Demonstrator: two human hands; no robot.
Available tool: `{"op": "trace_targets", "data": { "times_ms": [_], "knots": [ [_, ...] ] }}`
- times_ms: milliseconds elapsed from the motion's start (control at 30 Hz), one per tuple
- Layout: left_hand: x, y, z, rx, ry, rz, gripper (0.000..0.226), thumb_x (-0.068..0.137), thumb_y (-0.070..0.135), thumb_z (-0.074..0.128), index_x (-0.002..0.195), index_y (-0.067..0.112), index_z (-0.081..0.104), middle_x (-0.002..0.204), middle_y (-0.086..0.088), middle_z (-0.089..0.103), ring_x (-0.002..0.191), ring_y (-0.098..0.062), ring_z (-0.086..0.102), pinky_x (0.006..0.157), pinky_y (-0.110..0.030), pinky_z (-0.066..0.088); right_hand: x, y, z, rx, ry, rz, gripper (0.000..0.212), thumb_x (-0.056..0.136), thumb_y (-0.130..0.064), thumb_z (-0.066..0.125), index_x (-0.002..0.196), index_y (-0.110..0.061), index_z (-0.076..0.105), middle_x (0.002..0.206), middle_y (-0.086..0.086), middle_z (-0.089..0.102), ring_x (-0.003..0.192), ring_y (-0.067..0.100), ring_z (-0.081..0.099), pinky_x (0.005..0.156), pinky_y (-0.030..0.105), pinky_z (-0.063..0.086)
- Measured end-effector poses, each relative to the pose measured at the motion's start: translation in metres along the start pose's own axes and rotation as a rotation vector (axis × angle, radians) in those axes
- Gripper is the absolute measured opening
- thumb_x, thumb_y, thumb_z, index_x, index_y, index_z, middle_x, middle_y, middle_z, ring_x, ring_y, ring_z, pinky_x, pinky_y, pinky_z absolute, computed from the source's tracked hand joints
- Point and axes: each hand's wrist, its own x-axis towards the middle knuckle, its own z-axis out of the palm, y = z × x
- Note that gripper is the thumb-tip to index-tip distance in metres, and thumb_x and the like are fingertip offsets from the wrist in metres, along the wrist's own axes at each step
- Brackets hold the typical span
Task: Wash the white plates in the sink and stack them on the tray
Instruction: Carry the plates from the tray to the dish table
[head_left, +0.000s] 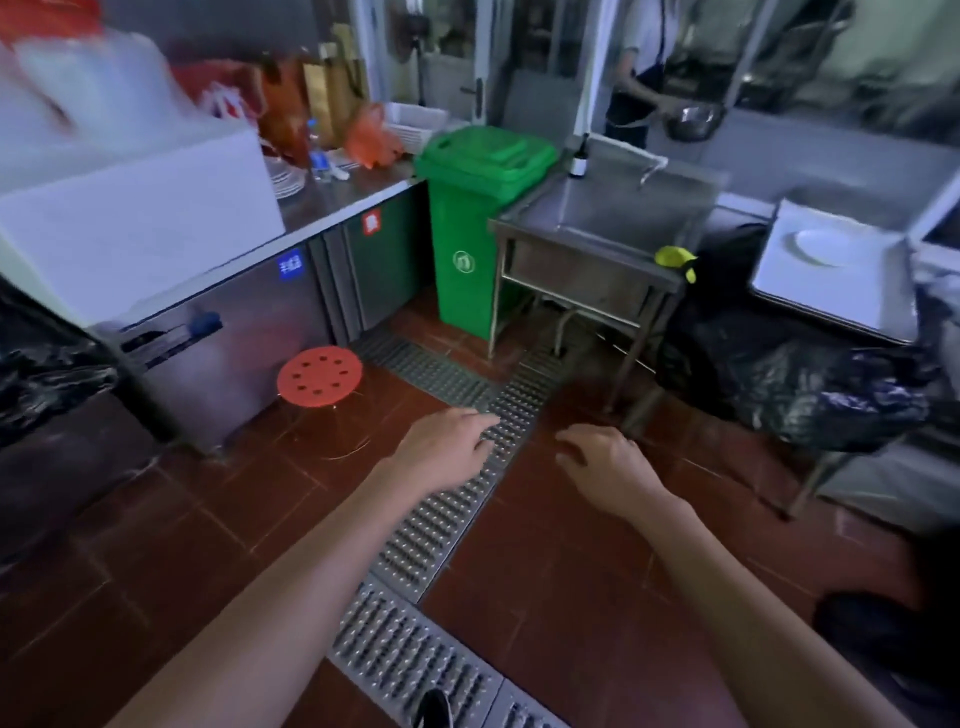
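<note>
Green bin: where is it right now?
In the head view the green bin stands on the floor at upper centre, between the steel counter on its left and the sink on its right, lid closed.

Place: a commercial kitchen, in its washing-up corner.
Fixtures: a freestanding stainless steel sink (597, 218) on legs; a stainless under-counter fridge unit (249, 322) with a steel worktop.
Floor: red-brown tiles crossed by a metal drain grate (441, 525).
Waste: a green wheeled bin (478, 218) beside the sink; black rubbish bags (810, 384).
Staff: a person in an apron (639, 73) holding a steel bowl (693, 122) at the back.
Crockery: a white plate (823, 247) on a white tray (789, 291).
</note>
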Motion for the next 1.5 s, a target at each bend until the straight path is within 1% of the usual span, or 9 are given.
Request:
{"op": "trace_targets", "data": {
  "times_ms": [67, 167, 267, 433, 600, 800, 1000, 1167, 1500],
  "knots": [
    [0.04, 0.001, 0.0, -0.001, -0.026, 0.053, 0.044, 0.104, 0.039, 0.047, 0.147, 0.029, 0.047, 0.149, 0.004, 0.051, 0.117, -0.017, 0.062, 0.092, -0.037, 0.052, 0.015, 0.017, -0.007, 0.024, 0.014, 0.052, 0.032, 0.097, -0.033, 0.057, 0.128, -0.025, 0.063, 0.136, -0.006, 0.06, 0.127, 0.02, 0.054, 0.102, 0.04, 0.046],
    [0.095, 0.012, -0.001, -0.012, -0.042, 0.122, 0.045, 0.103, 0.04, 0.047, 0.147, 0.029, 0.048, 0.149, 0.005, 0.052, 0.131, -0.019, 0.054, 0.101, -0.039, 0.048, 0.031, 0.047, -0.014, 0.074, 0.04, 0.159, 0.038, 0.098, -0.034, 0.057, 0.134, -0.024, 0.059, 0.14, -0.006, 0.057, 0.13, 0.019, 0.052, 0.105, 0.041, 0.045],
    [0.145, 0.036, 0.005, 0.006, -0.084, 0.211, 0.045, 0.102, 0.04, 0.047, 0.146, 0.03, 0.048, 0.147, 0.005, 0.054, 0.128, -0.019, 0.056, 0.099, -0.039, 0.05, 0.04, 0.083, -0.023, 0.079, 0.042, 0.231, 0.039, 0.097, -0.036, 0.057, 0.134, -0.026, 0.059, 0.14, -0.007, 0.057, 0.13, 0.018, 0.052, 0.104, 0.042, 0.045],
    [0.235, 0.098, 0.027, 0.023, -0.15, 0.348, 0.045, 0.101, 0.041, 0.047, 0.145, 0.032, 0.049, 0.145, 0.007, 0.055, 0.127, -0.02, 0.055, 0.095, -0.038, 0.05, 0.054, 0.161, -0.041, 0.13, 0.129, 0.365, 0.039, 0.095, -0.034, 0.059, 0.133, -0.024, 0.06, 0.138, -0.007, 0.059, 0.128, 0.018, 0.054, 0.102, 0.042, 0.047],
    [0.33, 0.172, 0.047, 0.042, -0.195, 0.437, 0.045, 0.102, 0.041, 0.046, 0.146, 0.031, 0.049, 0.144, 0.006, 0.054, 0.128, -0.021, 0.053, 0.1, -0.039, 0.049, 0.071, 0.258, -0.068, 0.179, 0.172, 0.434, 0.038, 0.094, -0.027, 0.059, 0.131, -0.019, 0.061, 0.132, -0.002, 0.062, 0.12, 0.024, 0.058, 0.096, 0.039, 0.05],
    [0.426, 0.251, 0.061, 0.069, -0.207, 0.468, 0.044, 0.102, 0.043, 0.045, 0.144, 0.033, 0.049, 0.144, 0.009, 0.054, 0.129, -0.019, 0.053, 0.097, -0.038, 0.047, 0.1, 0.368, -0.112, 0.117, 0.163, 0.465, 0.043, 0.095, -0.033, 0.057, 0.137, -0.021, 0.056, 0.139, -0.002, 0.057, 0.122, 0.027, 0.057, 0.096, 0.044, 0.049],
    [0.504, 0.3, 0.068, 0.065, -0.217, 0.47, 0.044, 0.102, 0.043, 0.045, 0.145, 0.034, 0.048, 0.147, 0.008, 0.053, 0.132, -0.02, 0.052, 0.102, -0.038, 0.046, 0.139, 0.443, -0.141, 0.141, 0.154, 0.497, 0.045, 0.094, -0.033, 0.055, 0.138, -0.023, 0.055, 0.14, -0.002, 0.057, 0.122, 0.027, 0.056, 0.097, 0.044, 0.048],
    [0.573, 0.325, 0.082, 0.068, -0.235, 0.496, 0.043, 0.102, 0.043, 0.045, 0.144, 0.036, 0.049, 0.145, 0.01, 0.053, 0.129, -0.021, 0.053, 0.097, -0.037, 0.047, 0.178, 0.499, -0.151, 0.131, 0.146, 0.501, 0.041, 0.094, -0.033, 0.055, 0.134, -0.022, 0.057, 0.135, -0.002, 0.059, 0.118, 0.029, 0.058, 0.091, 0.041, 0.05],
    [0.759, 0.351, 0.1, -0.023, -0.249, 0.515, 0.042, 0.101, 0.043, 0.046, 0.141, 0.036, 0.052, 0.142, 0.012, 0.056, 0.128, -0.019, 0.054, 0.096, -0.035, 0.046, 0.319, 0.614, -0.188, 0.101, 0.137, 0.551, 0.036, 0.093, -0.035, 0.056, 0.126, -0.023, 0.06, 0.131, -0.003, 0.061, 0.118, 0.029, 0.057, 0.094, 0.043, 0.049]
  ]
}}
